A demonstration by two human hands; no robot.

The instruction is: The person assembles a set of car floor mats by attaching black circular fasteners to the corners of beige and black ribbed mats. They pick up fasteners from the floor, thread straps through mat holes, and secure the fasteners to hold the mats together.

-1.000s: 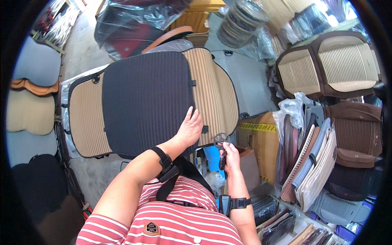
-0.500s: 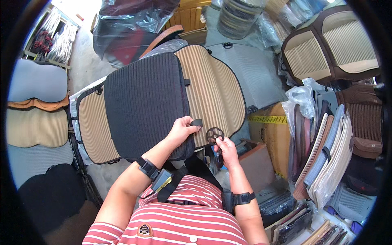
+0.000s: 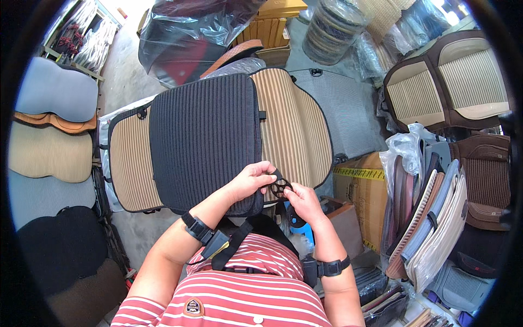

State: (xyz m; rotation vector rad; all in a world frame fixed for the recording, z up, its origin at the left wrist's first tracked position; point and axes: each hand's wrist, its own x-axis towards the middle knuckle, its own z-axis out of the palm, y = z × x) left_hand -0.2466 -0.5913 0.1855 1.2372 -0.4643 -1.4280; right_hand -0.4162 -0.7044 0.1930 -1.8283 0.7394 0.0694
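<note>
A black ribbed seat cushion (image 3: 204, 136) lies on top of a tan ribbed seat cover (image 3: 297, 122) with black edging. At the cushion's near right corner, my left hand (image 3: 249, 181) pinches a short black strap (image 3: 278, 174). My right hand (image 3: 306, 203) grips a black round plastic disc (image 3: 279, 188) with holes in it. Disc and strap meet between my fingers; whether the strap passes through a slot I cannot tell. Another dark disc (image 3: 296, 217) hangs just below my right hand. Farther up the same cushion edge a small black tab (image 3: 262, 115) sticks out.
A grey mesh cover (image 3: 348, 103) lies beyond the tan one. To the right stand a taped cardboard box (image 3: 357, 188) and a stack of covers (image 3: 430, 218) in plastic. More seat covers (image 3: 52, 152) line the left side. Plastic-wrapped goods (image 3: 199, 38) stand at the back.
My left hand has moved right with the strap, and my right hand slightly down, so that strap and disc come together. The whole view has shifted a little.
</note>
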